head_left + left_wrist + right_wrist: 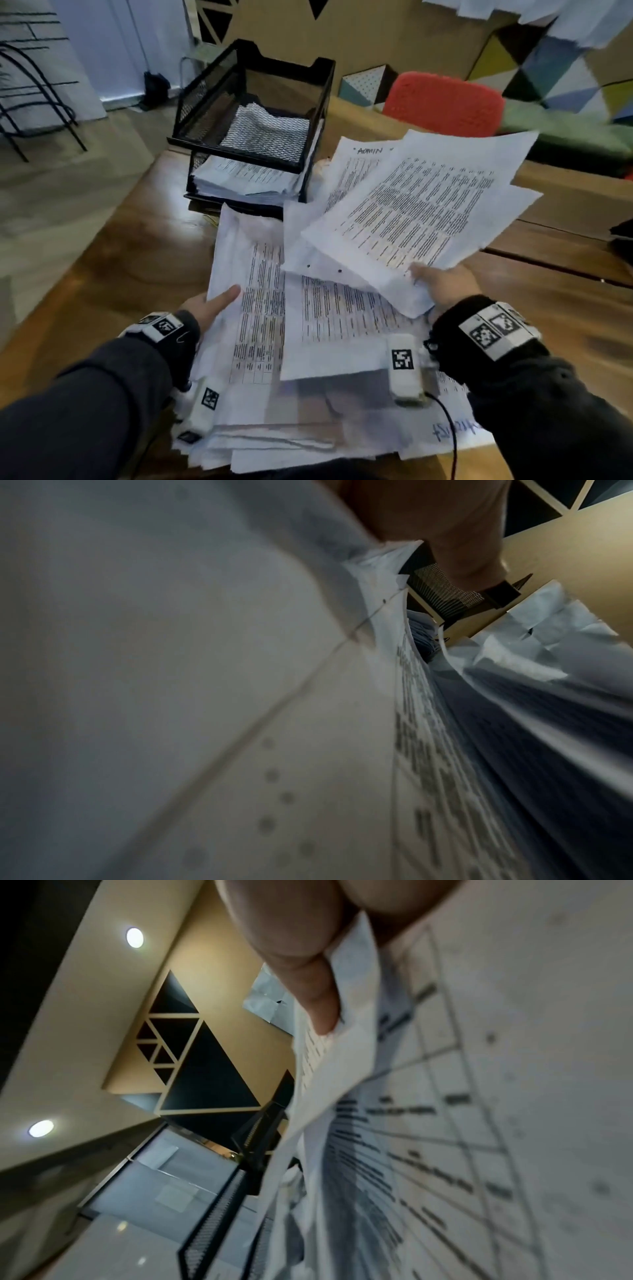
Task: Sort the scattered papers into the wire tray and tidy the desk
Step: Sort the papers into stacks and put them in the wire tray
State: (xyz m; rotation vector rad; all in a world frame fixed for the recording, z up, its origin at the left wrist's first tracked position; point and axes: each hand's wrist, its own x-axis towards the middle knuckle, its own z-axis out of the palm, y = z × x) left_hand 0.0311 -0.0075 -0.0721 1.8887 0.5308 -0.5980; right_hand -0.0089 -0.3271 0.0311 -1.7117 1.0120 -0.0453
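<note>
A black wire tray (205, 99) with two tiers stands at the back of the wooden desk (137, 246), and each tier holds papers. A loose pile of printed papers (329, 329) covers the desk in front of me. My right hand (445, 284) holds a fan of sheets (421, 212) lifted above the pile; in the right wrist view its thumb (301, 961) pinches their near edge (462, 1123). My left hand (209, 305) grips the pile's left edge, thumb on top, fingers hidden beneath. The left wrist view is filled by papers (428, 737), with the tray (441, 593) beyond.
A red chair (445, 102) and a green bench (565, 130) stand behind the desk on the right. A dark object (623, 240) pokes in at the right edge. Bare desk shows left of the pile and tray. A black cable (452, 431) trails from my right wrist.
</note>
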